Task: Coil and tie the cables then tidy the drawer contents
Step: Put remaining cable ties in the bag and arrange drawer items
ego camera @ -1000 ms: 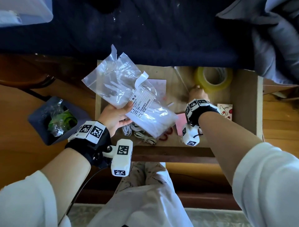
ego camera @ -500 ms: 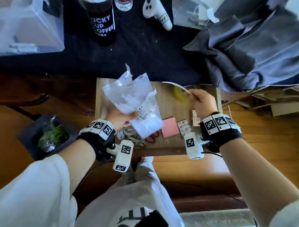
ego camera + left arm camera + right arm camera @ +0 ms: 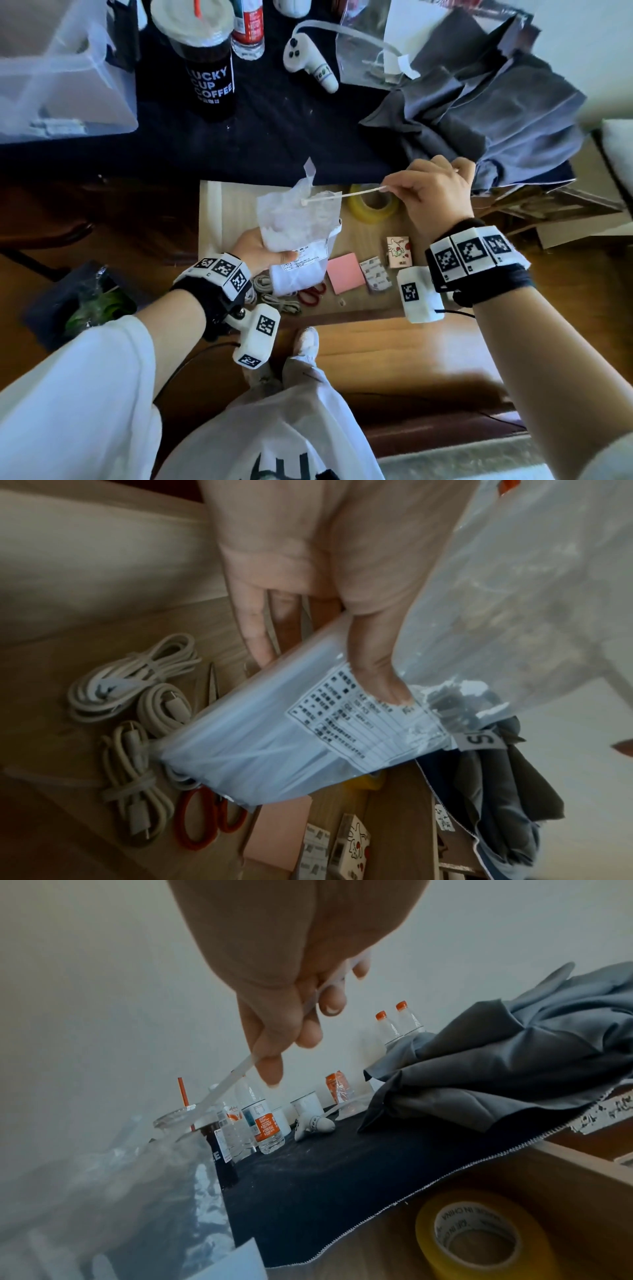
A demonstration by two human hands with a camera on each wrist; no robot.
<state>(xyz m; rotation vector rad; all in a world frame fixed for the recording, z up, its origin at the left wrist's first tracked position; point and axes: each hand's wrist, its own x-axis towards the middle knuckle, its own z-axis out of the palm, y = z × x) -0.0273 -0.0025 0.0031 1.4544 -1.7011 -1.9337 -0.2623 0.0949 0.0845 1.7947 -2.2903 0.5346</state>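
Coiled white cables [image 3: 133, 696] lie in our wooden drawer [image 3: 222, 219]; our right hand [image 3: 435, 198] pinches a white plastic zip tie [image 3: 342, 196], our left hand [image 3: 260, 253] grips its clear bag [image 3: 301, 233], which may spill if tilted.

The dark coffee cup [image 3: 210, 73] on the tabletop carries white capitals reading "LUCKY CUP COFFEE", with a smaller line beneath too fine to read. Inside the core of the yellow tape roll [image 3: 479, 1237] in the drawer, printed words run around the ring, and "IN CHINA" can be made out there. The plastic bag [image 3: 274, 739] bears a white printed label [image 3: 346, 718] in rows of small characters that cannot be read, and a small grey tag [image 3: 479, 741] at the bag's edge shows a single "S".
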